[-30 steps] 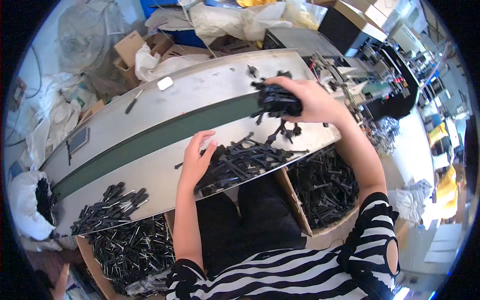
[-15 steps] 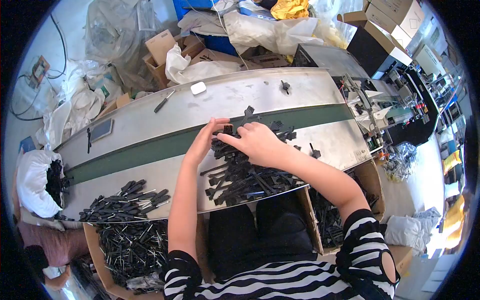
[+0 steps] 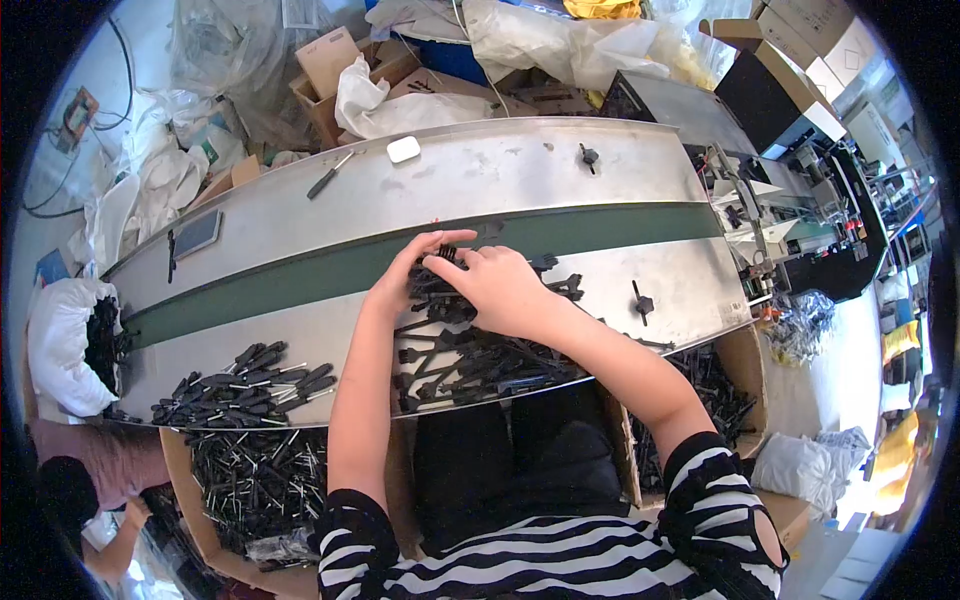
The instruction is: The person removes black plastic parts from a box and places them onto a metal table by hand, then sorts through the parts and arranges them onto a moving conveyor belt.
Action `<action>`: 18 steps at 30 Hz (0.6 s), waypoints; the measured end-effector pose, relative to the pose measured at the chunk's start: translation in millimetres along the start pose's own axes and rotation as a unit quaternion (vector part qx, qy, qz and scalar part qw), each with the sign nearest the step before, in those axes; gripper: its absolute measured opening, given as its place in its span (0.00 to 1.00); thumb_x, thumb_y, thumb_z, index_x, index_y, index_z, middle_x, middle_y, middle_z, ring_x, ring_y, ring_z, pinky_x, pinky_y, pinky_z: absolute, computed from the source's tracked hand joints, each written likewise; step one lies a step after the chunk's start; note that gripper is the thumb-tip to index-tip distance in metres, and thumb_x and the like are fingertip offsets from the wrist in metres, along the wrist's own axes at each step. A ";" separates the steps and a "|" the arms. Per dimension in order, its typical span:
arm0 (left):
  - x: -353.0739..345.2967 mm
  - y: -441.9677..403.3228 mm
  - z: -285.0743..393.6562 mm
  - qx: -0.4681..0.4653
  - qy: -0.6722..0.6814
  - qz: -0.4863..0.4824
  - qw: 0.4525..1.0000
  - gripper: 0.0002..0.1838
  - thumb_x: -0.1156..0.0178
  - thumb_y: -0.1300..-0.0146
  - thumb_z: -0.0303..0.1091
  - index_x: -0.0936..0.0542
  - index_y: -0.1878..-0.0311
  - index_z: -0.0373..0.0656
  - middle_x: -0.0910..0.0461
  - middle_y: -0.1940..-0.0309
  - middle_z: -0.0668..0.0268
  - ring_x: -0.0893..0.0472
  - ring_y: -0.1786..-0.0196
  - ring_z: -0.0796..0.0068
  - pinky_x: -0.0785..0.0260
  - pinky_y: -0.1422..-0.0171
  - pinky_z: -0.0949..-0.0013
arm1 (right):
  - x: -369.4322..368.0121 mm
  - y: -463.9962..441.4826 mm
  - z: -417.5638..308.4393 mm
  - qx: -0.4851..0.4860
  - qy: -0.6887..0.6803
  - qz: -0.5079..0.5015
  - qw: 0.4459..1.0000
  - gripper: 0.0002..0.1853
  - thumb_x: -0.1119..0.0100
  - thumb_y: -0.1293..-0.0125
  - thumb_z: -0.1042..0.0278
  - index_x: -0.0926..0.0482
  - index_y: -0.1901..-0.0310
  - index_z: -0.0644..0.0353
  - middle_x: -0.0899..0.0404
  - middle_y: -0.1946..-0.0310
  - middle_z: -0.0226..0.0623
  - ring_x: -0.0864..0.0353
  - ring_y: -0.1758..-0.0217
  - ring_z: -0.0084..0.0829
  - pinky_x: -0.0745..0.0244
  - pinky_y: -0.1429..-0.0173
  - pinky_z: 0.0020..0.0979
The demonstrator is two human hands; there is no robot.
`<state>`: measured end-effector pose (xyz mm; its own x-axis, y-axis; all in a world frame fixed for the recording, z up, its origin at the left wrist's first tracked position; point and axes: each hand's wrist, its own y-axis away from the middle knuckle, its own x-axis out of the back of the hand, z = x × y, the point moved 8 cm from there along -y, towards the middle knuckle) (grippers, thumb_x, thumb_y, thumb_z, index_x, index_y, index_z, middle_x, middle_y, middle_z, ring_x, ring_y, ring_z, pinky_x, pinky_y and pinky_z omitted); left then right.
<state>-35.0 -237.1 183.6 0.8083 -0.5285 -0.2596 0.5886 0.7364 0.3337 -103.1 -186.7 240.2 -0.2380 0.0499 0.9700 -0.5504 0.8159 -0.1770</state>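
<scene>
My left hand (image 3: 402, 272) curves around the left side of a bunch of black plastic parts (image 3: 447, 254) at the near edge of the green belt (image 3: 600, 228). From the right, my right hand (image 3: 503, 285) closes over the same bunch, its fingertips close to my left hand's. Under and beside both hands spreads a heap of loose black parts (image 3: 480, 362) on the metal table (image 3: 660, 290). My palms hide much of the bunch. Farther left on the table lies a pile of black-handled screwdrivers (image 3: 245, 388).
Below the table edge are a box of screwdrivers (image 3: 258, 480) and a box of black parts (image 3: 705, 400). A white sack (image 3: 65, 345) stands far left, near another person (image 3: 105, 460). Across the belt lie a screwdriver (image 3: 328, 177), a white case (image 3: 403, 150) and a phone (image 3: 197, 232).
My right hand has come from the right with a bunch of black parts to meet my left hand. The view has shifted, and a loose part lies on the right of the table.
</scene>
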 end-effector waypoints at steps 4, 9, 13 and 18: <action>4.0 -15.8 -16.6 0.001 0.052 -0.061 0.997 0.25 0.52 0.38 0.48 0.25 0.43 0.43 0.23 0.51 0.61 0.22 0.51 0.72 0.27 0.49 0.68 | -1.7 3.4 9.0 -0.037 -0.049 -0.036 0.998 0.43 0.29 0.62 0.70 0.38 0.39 0.50 0.24 0.62 0.46 0.21 0.58 0.47 0.26 0.54 0.41; 5.4 -22.2 -25.2 0.003 0.050 -0.067 0.997 0.24 0.55 0.36 0.46 0.25 0.43 0.43 0.23 0.48 0.61 0.23 0.47 0.70 0.30 0.44 0.67 | -7.8 7.0 14.6 -0.054 -0.084 -0.026 0.995 0.45 0.28 0.61 0.67 0.41 0.37 0.49 0.24 0.64 0.45 0.22 0.58 0.48 0.26 0.54 0.41; 8.2 -29.0 -34.2 0.001 0.057 -0.083 0.995 0.24 0.56 0.36 0.44 0.25 0.42 0.42 0.24 0.45 0.61 0.24 0.45 0.70 0.31 0.41 0.68 | -20.8 10.5 21.1 -0.049 -0.114 0.005 0.992 0.48 0.27 0.62 0.65 0.42 0.36 0.48 0.23 0.63 0.46 0.22 0.58 0.48 0.26 0.53 0.42; 0.7 -7.9 -18.6 0.072 0.000 0.019 0.997 0.24 0.57 0.35 0.43 0.24 0.44 0.40 0.23 0.46 0.61 0.24 0.45 0.71 0.31 0.41 0.68 | -25.7 11.9 24.0 -0.050 -0.121 0.006 0.991 0.47 0.27 0.62 0.60 0.41 0.36 0.50 0.23 0.64 0.47 0.21 0.58 0.48 0.25 0.55 0.42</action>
<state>-39.4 -235.5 163.9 0.8300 -0.5016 -0.2440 0.5537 0.6877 0.4695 -122.7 -192.1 209.2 -0.4358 -0.0706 0.8973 -0.4669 0.8700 -0.1583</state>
